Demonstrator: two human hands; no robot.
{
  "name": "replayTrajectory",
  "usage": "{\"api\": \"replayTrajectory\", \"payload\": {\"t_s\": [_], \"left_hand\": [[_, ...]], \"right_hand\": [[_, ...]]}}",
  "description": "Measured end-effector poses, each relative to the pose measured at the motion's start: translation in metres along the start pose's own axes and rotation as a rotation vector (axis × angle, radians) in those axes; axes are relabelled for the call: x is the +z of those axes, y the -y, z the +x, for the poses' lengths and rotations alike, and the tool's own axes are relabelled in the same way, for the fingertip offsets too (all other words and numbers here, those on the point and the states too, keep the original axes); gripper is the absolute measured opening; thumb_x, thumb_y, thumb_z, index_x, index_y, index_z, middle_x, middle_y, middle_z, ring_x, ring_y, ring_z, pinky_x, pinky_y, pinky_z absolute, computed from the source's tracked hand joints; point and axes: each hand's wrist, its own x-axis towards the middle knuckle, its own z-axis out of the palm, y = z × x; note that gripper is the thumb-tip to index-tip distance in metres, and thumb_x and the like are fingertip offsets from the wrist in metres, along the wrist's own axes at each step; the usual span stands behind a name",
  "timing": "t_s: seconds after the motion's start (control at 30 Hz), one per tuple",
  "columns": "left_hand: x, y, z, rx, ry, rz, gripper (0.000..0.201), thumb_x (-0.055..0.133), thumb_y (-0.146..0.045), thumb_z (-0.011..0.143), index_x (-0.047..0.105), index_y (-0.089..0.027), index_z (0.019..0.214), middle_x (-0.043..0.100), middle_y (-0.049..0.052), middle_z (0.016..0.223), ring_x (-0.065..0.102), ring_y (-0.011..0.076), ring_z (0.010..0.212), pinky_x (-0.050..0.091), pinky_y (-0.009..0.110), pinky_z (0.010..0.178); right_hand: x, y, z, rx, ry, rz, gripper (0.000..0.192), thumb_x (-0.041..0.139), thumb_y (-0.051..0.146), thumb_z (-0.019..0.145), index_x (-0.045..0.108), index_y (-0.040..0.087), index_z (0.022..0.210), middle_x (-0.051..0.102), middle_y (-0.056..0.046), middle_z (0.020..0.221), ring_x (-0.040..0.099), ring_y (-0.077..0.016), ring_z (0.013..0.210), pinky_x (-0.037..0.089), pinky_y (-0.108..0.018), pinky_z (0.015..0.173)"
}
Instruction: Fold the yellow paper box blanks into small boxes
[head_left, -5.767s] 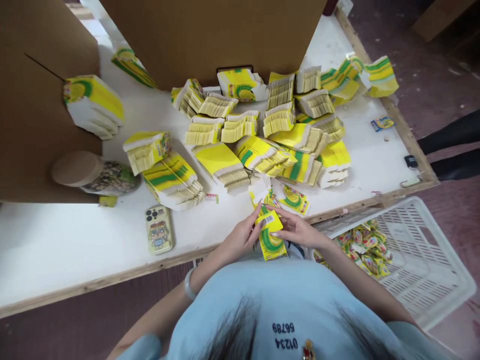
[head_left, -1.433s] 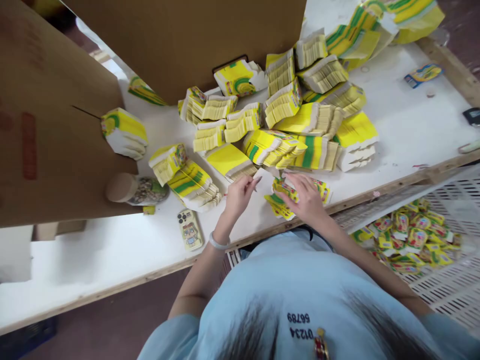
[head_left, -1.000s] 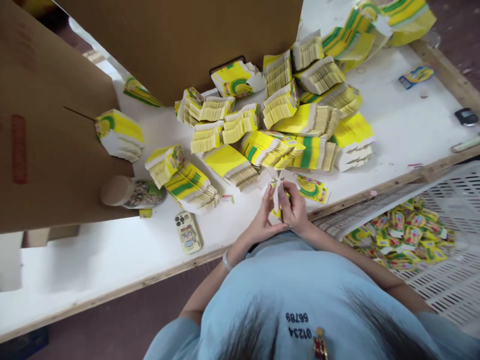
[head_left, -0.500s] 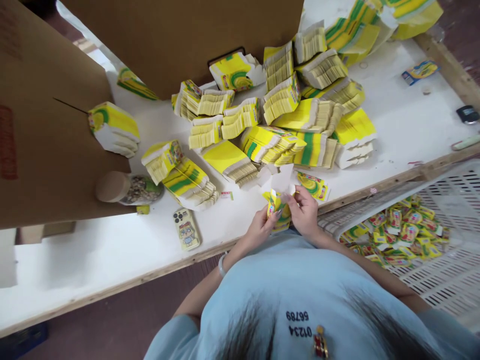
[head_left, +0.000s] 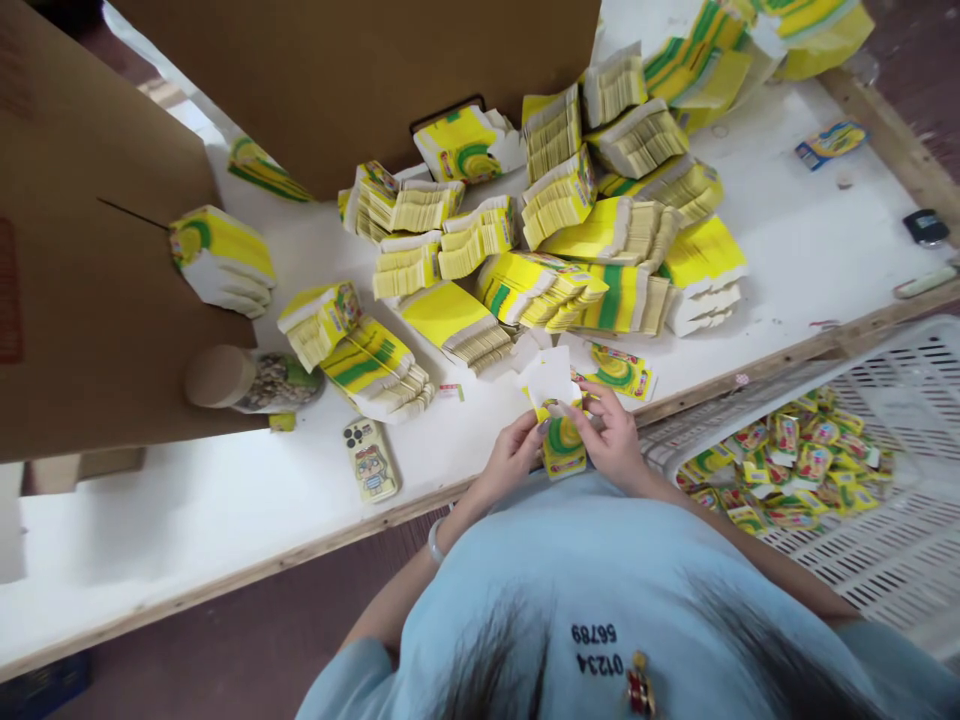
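A small yellow and green carton (head_left: 564,446) with white flaps is between my hands, close to my body at the table's front edge. My left hand (head_left: 516,452) pinches its left side. On the other side, the fingers of my right hand (head_left: 611,432) close on its upper right edge, near a raised white flap. Just beyond lies a flat yellow carton (head_left: 621,372) on the table. Stacks of flattened yellow cartons (head_left: 450,320) spread across the table past my hands.
Large brown cardboard boxes (head_left: 360,90) stand at the back and left. A phone (head_left: 370,462) and a lidded jar (head_left: 259,380) are to the left. At right, a white plastic basket (head_left: 911,400) holds many small yellow cartons (head_left: 814,460). A blue box (head_left: 832,145) lies far right.
The carton in my hands has turned so its broad yellow-green face now shows. My right hand has shifted slightly along its upper edge. The view has moved a little.
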Motion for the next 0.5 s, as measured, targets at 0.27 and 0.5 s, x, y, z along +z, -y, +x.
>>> {"api": "replayTrajectory", "payload": {"t_s": [0.27,0.5], "left_hand": [[0.008,0.005,0.003,-0.009,-0.056,-0.031,0.068,0.058,-0.073,0.089,0.066,-0.017,0.126,0.074,0.007,0.093,0.067,0.0191,0.084,0.056,0.032,0.080],[0.005,0.012,-0.003,0.041,-0.143,0.021,0.093,0.058,-0.064,0.093,0.012,-0.023,0.163,0.052,-0.005,0.062,0.042,0.0127,0.049,0.040,0.027,0.053]], "right_hand": [[0.004,-0.001,-0.003,-0.045,-0.105,0.074,0.051,0.071,0.041,0.091,0.049,0.025,0.134,0.073,-0.005,0.095,0.072,-0.0217,0.090,0.059,-0.041,0.091],[-0.002,-0.016,-0.001,-0.032,-0.060,0.252,0.043,0.078,0.036,0.086,0.055,0.029,0.122,0.066,-0.006,0.117,0.069,-0.0195,0.107,0.058,-0.038,0.097]]}}
